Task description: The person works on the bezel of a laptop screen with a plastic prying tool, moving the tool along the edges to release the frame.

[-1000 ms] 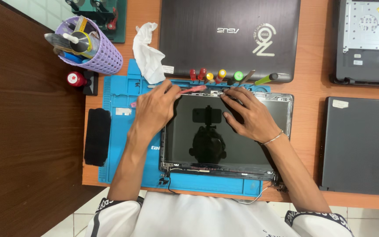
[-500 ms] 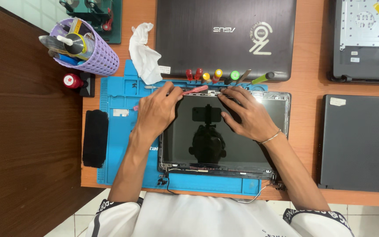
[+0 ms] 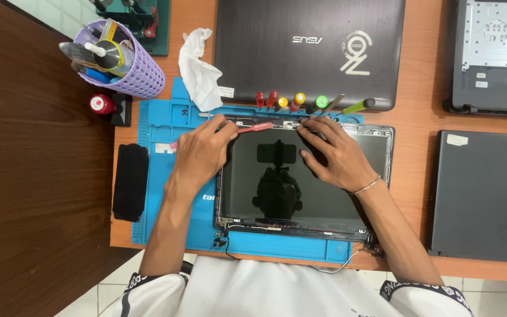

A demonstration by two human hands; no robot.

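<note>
Nearest the body, a glossy black laptop screen panel in its thin grey frame (image 3: pixel 300 194) is laid flat on a blue silicone repair mat (image 3: pixel 165 176), with loose thin cables trailing off its near corners. Both hands are planted on the far half of that panel. The left hand (image 3: pixel 200 155) is closed around a slim red-handled tool (image 3: pixel 256 127), which is held almost level along the panel's top edge, tip pointing toward the other hand. The right hand (image 3: pixel 333 155) is spread open, fingers flat, with the fingertips pressed on the same top edge just beside the tool's tip, nothing gripped in it. So the two hands are kept a bit apart, with the panel underneath and between them.

Left of the mat, a black oblong pad (image 3: pixel 129 182) is seen. Just past the hands, a row of colourful screwdriver handles (image 3: pixel 289 101) is lined up, then a closed dark grey laptop (image 3: pixel 309 50), a crumpled white cloth (image 3: pixel 202 70) and a lilac mesh tool cup (image 3: pixel 121 61).
</note>
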